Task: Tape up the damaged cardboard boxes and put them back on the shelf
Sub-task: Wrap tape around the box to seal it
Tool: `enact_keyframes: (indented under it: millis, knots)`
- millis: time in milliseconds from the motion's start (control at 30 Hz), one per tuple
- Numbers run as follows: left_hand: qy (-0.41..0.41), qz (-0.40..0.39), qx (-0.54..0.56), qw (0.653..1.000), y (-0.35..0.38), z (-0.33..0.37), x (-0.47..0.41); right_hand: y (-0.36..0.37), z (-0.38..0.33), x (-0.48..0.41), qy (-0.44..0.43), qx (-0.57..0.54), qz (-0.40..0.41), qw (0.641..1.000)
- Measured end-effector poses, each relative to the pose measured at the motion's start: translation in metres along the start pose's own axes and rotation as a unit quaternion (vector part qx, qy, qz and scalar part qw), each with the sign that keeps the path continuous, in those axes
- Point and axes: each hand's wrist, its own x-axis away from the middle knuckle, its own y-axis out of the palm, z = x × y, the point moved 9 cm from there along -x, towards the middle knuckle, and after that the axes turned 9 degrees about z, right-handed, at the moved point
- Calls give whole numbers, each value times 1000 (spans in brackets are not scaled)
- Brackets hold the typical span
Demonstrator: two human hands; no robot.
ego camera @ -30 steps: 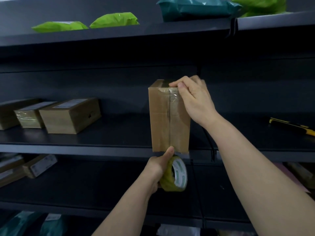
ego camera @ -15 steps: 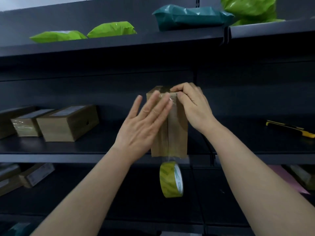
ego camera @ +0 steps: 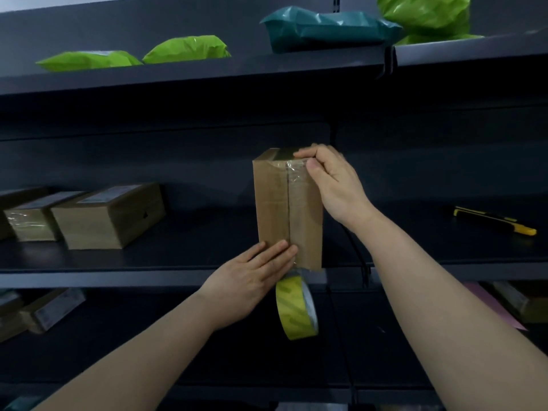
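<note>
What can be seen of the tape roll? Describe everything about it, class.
The tape roll is a yellow-green ring with a pale inner core. It hangs on edge just below the box, held only by its clear strip stuck up the box's front. Neither of the hands grips it; the left hand lies flat close beside it.

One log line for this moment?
step: taping box | left hand: flat on its lower front | right hand: grips its top | roll: hanging under box | cutter: on shelf

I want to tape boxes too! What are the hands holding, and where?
The right hand grips the cardboard box at its top corner. The left hand only presses flat on its lower front. The tape roll hangs unheld.
</note>
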Motion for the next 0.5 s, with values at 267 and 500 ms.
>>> enact_keyframes:
  millis: [267, 500]
  knots:
    - [-540, 209, 390, 716, -25, -59, 40, 25, 62, 112, 176, 4, -69, 982]
    - [-536, 255, 423, 685, -75, -58, 16, -13, 28, 105, 100, 147, 18, 984]
